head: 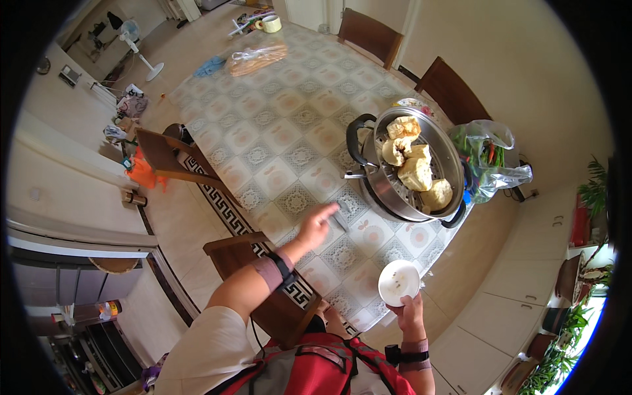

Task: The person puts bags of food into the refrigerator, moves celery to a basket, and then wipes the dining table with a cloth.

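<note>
My left hand (315,226) is stretched over the patterned tablecloth (281,177), fingers blurred by motion. A small grey object (339,220) is at its fingertips; whether the hand grips it is unclear. My right hand (411,313) holds a white bowl (399,283) by its rim near the table's corner, its inside facing up with small dark bits in it. Beyond both hands stands a stainless steel steamer (379,182) with black handles. Several pale bun-like chunks of food (415,174) lie on its perforated tray. A metal handle (354,174) pokes out at its left side.
A plastic bag of green and red peppers (489,148) sits right of the steamer. At the far end are a bag of food (259,58), a blue cloth (210,66) and a pale mug (269,23). Wooden chairs (281,316) surround the table; white cabinets (508,291) line the right.
</note>
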{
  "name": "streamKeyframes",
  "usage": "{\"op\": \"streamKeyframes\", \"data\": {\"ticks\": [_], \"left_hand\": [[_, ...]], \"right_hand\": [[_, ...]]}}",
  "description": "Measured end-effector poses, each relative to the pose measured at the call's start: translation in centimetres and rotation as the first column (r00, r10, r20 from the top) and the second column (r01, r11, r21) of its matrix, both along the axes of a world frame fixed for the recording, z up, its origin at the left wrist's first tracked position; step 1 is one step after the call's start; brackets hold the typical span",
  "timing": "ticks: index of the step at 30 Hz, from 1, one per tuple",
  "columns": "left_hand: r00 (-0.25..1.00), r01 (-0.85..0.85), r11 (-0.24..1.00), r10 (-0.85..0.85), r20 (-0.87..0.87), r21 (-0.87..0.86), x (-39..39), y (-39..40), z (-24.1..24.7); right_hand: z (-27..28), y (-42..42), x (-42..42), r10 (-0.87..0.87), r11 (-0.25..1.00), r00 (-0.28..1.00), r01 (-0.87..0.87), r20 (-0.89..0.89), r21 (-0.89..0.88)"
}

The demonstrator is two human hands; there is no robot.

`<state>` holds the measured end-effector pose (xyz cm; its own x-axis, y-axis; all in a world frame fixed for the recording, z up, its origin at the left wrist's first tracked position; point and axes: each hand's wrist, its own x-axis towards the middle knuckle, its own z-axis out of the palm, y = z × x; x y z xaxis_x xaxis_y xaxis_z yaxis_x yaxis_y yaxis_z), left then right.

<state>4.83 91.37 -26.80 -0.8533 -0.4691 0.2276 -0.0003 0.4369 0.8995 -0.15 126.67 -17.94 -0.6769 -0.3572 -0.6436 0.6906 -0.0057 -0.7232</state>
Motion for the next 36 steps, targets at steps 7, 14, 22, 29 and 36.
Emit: {"op": "streamKeyframes", "data": {"ticks": [7,14,22,29,36], "left_hand": [[0.713,-0.485,0.616,0.69,0.128,-0.62,0.6,-22.3,-5.6],[0.958,-0.204,0.754,0.286,0.033,-0.624,-6.8,-10.4,-3.1],[0.933,0.329,0.865,-0.361,-0.013,-0.379,-5.0,-1.4,0.3],[0.949,-0.224,0.792,0.31,0.058,-0.568,-11.6,-15.4,-3.2],[0.976,0.137,0.955,-0.085,0.201,-0.262,-9.5,-5.0,-3.9]], "right_hand": [[0.1,0.7,0.0,0.016,0.999,1.0,-0.015,0.024,-0.033],[-0.4,1.2,0.7,-0.034,0.999,0.999,0.034,0.023,-0.006],[0.2,0.5,0.7,-0.023,0.999,1.0,0.022,0.019,0.023],[1.2,2.0,1.9,-0.082,0.997,0.997,0.082,-0.004,0.011],[0.4,3.4,2.1,-0.153,0.986,0.988,0.151,0.019,0.074]]}}
